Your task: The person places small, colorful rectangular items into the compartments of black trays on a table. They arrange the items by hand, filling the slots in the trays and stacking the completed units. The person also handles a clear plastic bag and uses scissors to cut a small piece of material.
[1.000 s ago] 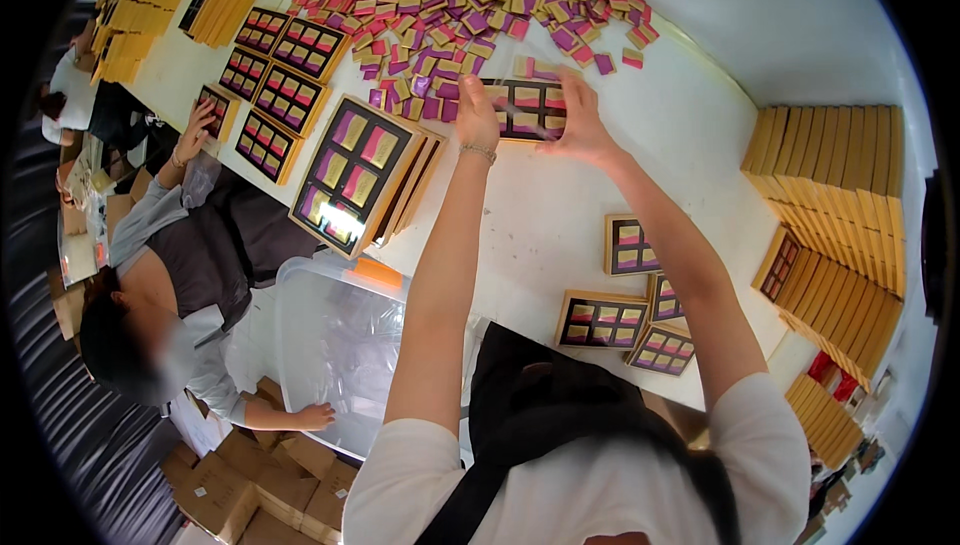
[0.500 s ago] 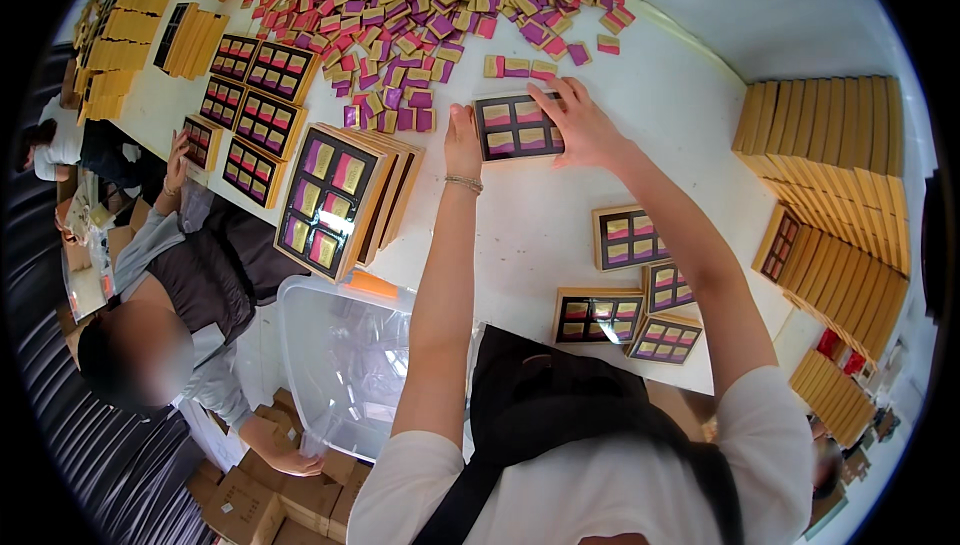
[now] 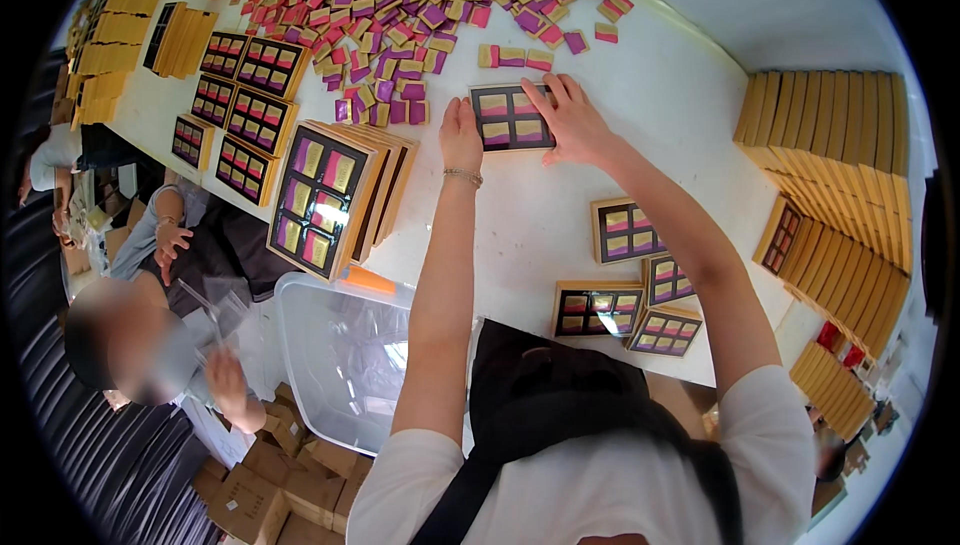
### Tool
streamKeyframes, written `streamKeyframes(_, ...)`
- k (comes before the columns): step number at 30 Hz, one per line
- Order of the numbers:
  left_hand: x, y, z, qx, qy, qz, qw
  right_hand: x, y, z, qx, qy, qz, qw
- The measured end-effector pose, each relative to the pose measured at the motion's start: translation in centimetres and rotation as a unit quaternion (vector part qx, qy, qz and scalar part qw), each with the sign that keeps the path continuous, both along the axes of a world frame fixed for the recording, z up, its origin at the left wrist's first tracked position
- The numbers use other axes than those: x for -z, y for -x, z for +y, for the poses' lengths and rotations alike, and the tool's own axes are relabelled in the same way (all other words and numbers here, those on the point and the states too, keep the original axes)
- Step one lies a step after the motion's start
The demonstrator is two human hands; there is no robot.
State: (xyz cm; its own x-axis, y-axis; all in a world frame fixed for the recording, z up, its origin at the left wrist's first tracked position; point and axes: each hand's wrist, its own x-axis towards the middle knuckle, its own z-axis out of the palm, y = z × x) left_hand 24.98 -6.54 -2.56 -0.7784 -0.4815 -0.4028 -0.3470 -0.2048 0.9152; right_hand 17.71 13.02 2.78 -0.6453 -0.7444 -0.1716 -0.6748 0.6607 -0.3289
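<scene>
On the white table before me lies a shallow box (image 3: 497, 132) with a black divided insert and a light wood-coloured rim. Its compartments hold small gold, pink and purple wrapped pieces. My left hand (image 3: 462, 137) grips the box's left side, fingers pressed together along the edge. Around the right end curls my right hand (image 3: 578, 127), its fingers over the top and the far corner, hiding part of the insert. Just beyond the box, several loose wrapped pieces (image 3: 511, 57) lie in a row.
A large heap of wrapped pieces (image 3: 400, 15) covers the far table. Filled boxes stand in a leaning stack (image 3: 320, 195), at left (image 3: 255, 120) and near my right arm (image 3: 600, 310). Box stacks (image 3: 820, 125) line the right. A clear plastic bin (image 3: 340, 365) and a co-worker (image 3: 180, 275) are at left.
Both my hands stay on the box, my right fingers shifting slightly. The co-worker's hand has left the filled box at left, and a clear plastic piece now shows between that person's hands.
</scene>
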Motion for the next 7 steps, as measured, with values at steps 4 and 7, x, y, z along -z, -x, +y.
streamKeyframes(4, 0.28, -0.26, 0.39, -0.006, 0.082, -0.01, 0.997, -0.17, 0.0, -0.58, -0.001, -0.032, 0.009, 0.999)
streamKeyframes(7, -0.36, -0.13, -0.03, 0.026, 0.134, -0.061, 0.989, 0.4, -0.17, -0.73, 0.004, -0.054, 0.03, 0.998)
